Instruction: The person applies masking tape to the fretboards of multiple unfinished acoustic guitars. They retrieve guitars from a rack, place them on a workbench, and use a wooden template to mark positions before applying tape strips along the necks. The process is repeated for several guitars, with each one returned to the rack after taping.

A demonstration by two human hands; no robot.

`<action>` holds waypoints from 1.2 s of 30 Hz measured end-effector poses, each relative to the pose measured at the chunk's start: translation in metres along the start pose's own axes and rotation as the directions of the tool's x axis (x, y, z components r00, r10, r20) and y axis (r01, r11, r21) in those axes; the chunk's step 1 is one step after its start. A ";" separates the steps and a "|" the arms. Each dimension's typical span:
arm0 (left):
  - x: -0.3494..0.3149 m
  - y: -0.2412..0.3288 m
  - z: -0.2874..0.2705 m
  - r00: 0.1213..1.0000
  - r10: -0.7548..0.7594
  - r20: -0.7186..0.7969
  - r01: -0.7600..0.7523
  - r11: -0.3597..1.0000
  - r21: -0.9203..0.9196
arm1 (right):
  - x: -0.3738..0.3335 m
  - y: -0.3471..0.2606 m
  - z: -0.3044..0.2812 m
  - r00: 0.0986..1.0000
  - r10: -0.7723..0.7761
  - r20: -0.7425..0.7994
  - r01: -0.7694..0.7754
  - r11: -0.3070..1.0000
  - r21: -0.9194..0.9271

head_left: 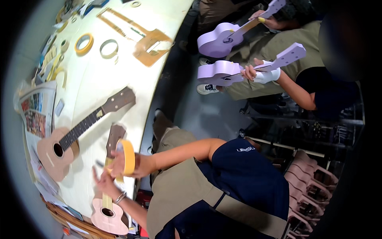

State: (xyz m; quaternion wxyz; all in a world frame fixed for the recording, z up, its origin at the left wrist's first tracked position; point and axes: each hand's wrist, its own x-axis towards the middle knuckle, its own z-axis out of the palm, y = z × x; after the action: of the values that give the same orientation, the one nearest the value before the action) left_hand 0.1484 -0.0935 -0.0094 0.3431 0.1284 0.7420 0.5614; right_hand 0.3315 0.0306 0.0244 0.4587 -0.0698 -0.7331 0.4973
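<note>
My right hand (119, 165) grips a roll of yellow masking tape (128, 157) held on edge above the table. Just below it, my left hand (102, 182), with a bracelet on the wrist, has its fingers spread and rests on the neck of a small pale pink ukulele (107, 218). A strip of yellow tape covers that neck, and its brown headstock (115, 135) points away from me. Whether the strip is still joined to the roll is hidden by my hands.
A natural-wood ukulele (55, 151) with a dark fretboard lies on the cream table (103, 75), partly over newspaper (36, 115). Further off are two tape rolls (84, 43) and a wooden neck template (151, 46). At right, seated people hold lilac ukuleles (217, 73); stacked chairs (310, 179) stand nearby.
</note>
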 end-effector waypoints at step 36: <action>0.022 0.018 0.092 0.949 0.315 -0.028 -0.058 0.261 0.964 | 0.049 0.063 -0.184 0.956 0.185 -0.228 -0.194 0.981 -0.018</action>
State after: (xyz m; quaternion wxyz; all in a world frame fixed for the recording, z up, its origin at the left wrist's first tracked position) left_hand 0.1888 -0.0058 -0.0136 0.0470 0.3331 0.9402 0.0536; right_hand 0.4175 0.2116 0.0195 0.4877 -0.2048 -0.6760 0.5131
